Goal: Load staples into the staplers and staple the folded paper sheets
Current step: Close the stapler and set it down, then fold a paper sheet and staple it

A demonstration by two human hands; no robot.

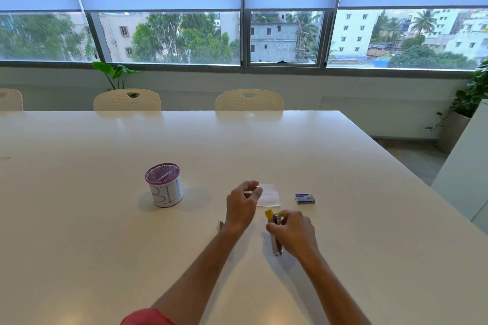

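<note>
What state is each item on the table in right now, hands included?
Yellow stapler: on the table, gripped by the right hand; looks opened, hard to confirm.
Right hand: closed on the stapler.
Left hand: raised, fingers pinched; any staples in them too small to see.
Folded paper: flat, untouched.
Staple box: lying flat, appears closed.
Mesh cup: upright, contents unclear.

The mesh cup (163, 184) has a white paper label with big handwritten letters "BIN"; the small blue box (304, 198) print is unreadable.
</note>
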